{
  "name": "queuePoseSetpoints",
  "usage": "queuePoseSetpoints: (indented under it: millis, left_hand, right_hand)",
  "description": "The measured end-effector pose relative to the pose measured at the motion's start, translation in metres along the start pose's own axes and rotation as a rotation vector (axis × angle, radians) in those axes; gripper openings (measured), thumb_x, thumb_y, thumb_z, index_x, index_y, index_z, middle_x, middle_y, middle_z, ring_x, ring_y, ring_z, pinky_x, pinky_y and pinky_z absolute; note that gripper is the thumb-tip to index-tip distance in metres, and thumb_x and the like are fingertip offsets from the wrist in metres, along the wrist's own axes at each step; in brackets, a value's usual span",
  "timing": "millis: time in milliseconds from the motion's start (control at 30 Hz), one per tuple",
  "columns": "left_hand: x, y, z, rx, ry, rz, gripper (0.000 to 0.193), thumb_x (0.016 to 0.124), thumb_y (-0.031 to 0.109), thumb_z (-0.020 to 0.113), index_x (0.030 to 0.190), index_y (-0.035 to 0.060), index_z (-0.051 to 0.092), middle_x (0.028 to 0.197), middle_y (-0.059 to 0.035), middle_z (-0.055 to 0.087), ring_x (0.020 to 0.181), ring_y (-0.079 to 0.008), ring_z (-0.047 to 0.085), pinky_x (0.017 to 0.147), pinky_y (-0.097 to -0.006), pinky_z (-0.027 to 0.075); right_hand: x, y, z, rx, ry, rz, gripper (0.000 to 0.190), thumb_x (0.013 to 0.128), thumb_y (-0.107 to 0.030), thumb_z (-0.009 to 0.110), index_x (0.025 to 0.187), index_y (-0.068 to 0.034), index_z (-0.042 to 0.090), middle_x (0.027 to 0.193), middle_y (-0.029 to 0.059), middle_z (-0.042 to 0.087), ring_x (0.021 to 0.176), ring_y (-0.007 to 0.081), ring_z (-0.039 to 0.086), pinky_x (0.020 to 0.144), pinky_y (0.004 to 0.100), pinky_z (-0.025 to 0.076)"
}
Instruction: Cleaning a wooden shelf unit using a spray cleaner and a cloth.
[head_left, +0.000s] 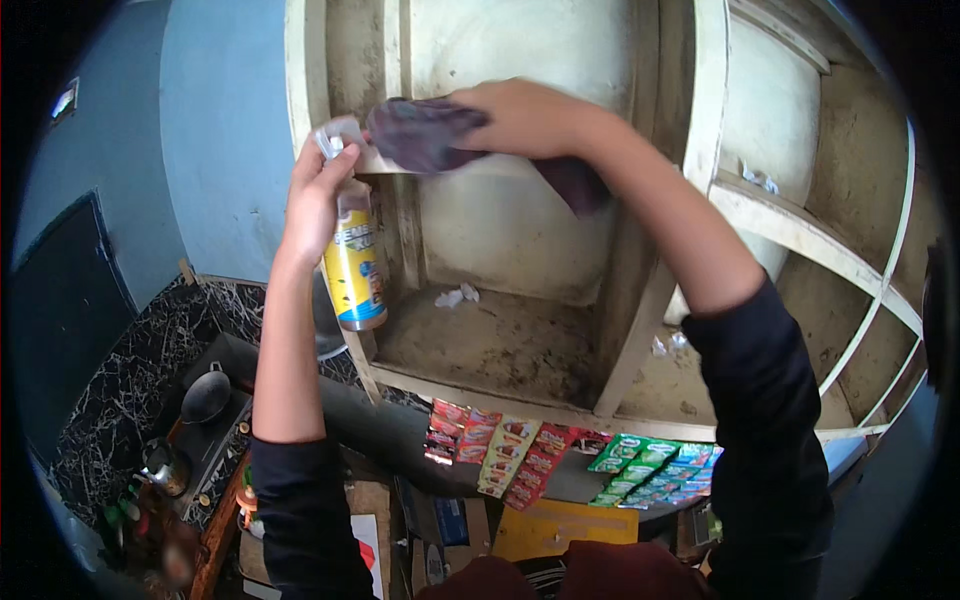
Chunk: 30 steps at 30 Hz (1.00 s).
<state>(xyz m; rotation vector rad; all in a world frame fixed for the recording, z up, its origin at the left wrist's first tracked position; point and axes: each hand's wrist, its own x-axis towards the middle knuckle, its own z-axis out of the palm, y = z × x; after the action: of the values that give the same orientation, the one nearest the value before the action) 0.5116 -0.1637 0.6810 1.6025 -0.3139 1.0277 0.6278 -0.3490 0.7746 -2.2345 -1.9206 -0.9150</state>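
Note:
My left hand grips a spray bottle by its neck, just below the white trigger head. The bottle hangs upright and has a yellow and blue label with writing. My right hand presses a dark purplish cloth onto the front of a shelf board, close to the bottle's nozzle. A loose end of the cloth drapes below my wrist. Both hands are at the front of a grimy cream wall cabinet, whose inside shows dark stains. The cloth is blurred and hides part of the board.
Crumpled clear plastic lies on the lower shelf. Strips of sachets hang under the cabinet. Below left are a stove, a wok and a kettle. A yellow box and cartons stand underneath.

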Motion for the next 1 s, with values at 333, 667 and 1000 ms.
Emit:
queuePoseSetpoints:
  millis: [333,667,1000]
  left_hand:
    - [-0.021,0.022,0.082,0.677,0.037,0.122,0.032,0.084,0.017,0.052,0.114,0.0076,0.045,0.081,-0.0062,0.058,0.069,-0.0122,0.051,0.063,-0.0259,0.041]
    - [-0.049,0.028,-0.002,0.600,0.391,0.226,0.035,0.082,0.016,0.053,0.115,0.0034,0.046,0.092,-0.0130,0.060,0.080,-0.0169,0.056,0.071,-0.0290,0.044]
    - [-0.045,0.006,-0.005,0.396,0.315,0.192,0.032,0.085,0.017,0.052,0.114,0.0023,0.047,0.096,-0.0059,0.060,0.068,-0.0073,0.050,0.058,-0.0214,0.041]
  right_hand:
    - [-0.133,-0.029,0.030,-0.514,0.626,0.258,0.042,0.063,-0.008,0.058,0.104,-0.014,0.055,0.120,0.0131,0.043,0.106,0.0328,0.041,0.098,0.0475,0.024]
    - [0.055,-0.092,0.127,-0.697,0.557,0.215,0.041,0.084,-0.025,0.039,0.124,-0.022,0.046,0.139,0.0121,0.025,0.120,0.0287,0.034,0.105,0.0484,0.011]
    - [0.034,-0.073,0.124,-0.461,0.751,-0.006,0.034,0.076,-0.016,0.047,0.107,-0.009,0.059,0.122,0.0102,0.047,0.108,0.0258,0.045,0.100,0.0399,0.024]
